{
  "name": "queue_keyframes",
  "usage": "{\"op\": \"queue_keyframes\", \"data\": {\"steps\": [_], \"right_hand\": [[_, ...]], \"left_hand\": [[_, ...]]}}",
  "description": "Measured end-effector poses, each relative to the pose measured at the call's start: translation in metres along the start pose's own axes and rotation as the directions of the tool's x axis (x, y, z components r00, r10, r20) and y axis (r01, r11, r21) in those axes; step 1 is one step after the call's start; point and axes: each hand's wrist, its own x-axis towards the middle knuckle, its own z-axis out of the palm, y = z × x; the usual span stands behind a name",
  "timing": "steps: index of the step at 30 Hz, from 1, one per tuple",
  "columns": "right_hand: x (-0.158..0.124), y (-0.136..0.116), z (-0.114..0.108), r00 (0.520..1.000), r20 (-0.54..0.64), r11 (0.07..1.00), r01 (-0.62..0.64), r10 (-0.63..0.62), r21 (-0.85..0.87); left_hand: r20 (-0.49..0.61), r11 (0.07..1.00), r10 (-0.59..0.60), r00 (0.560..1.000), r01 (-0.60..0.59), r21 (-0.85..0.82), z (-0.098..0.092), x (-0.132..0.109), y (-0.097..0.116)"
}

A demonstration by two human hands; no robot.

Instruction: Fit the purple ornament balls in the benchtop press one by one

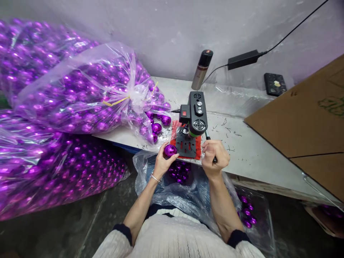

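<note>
My left hand (162, 161) has its fingers closed around a shiny purple bauble (170, 150), at the left front of a small black bench machine (198, 111). My right hand (215, 157) is wrapped in a fist round the machine's lever handle (214, 160), whose black end shows below the fingers. Under the machine head is a dark slotted base plate (186, 146), lying on a red cloth (198, 147). More purple baubles (179, 172) lie in clear plastic on my lap, just below the table edge.
Large clear bags of purple baubles (80, 93) fill the left side, with several loose baubles (156, 128) beside the machine. A spray can (202, 70), a power adapter (243, 59) and a phone (275, 84) are at the back. A cardboard box (303, 122) stands right; dark scraps litter the table (242, 157).
</note>
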Motion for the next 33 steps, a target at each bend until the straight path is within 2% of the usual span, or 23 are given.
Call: {"op": "queue_keyframes", "data": {"steps": [4,9,15,19,22,24,29,33], "right_hand": [[0.001,0.0,0.0,1.0,-0.009,1.0,0.015,-0.015,0.005],[0.002,0.0,0.001,1.0,-0.017,1.0,0.027,-0.027,0.003],[0.001,0.001,0.001,0.999,-0.015,0.999,0.035,-0.035,-0.014],[0.001,0.001,0.001,0.999,-0.017,0.999,0.041,-0.041,-0.021],[0.001,0.001,0.001,0.999,-0.017,0.999,0.044,-0.045,-0.02],[0.001,0.0,0.001,0.999,-0.016,0.999,0.045,-0.046,-0.02],[0.006,-0.002,0.001,1.0,-0.008,0.999,0.014,-0.014,-0.029],[0.013,-0.006,0.0,1.0,0.002,1.0,-0.009,0.009,-0.006]], "left_hand": [[0.027,0.995,-0.031,0.999,0.033,-0.092,0.006,0.002,0.002],[0.073,0.934,-0.123,0.99,0.141,-0.329,0.007,0.0,0.011],[0.204,0.707,-0.273,0.94,0.34,-0.621,0.009,0.002,0.021],[0.283,0.596,-0.304,0.91,0.413,-0.689,0.009,0.005,0.025],[0.323,0.545,-0.318,0.891,0.451,-0.707,0.009,0.008,0.027],[0.312,0.565,-0.317,0.896,0.442,-0.697,0.009,0.01,0.028],[0.157,0.743,-0.252,0.955,0.295,-0.601,0.019,0.023,0.028],[0.109,0.82,-0.199,0.974,0.226,-0.526,0.032,0.04,0.02]]}}
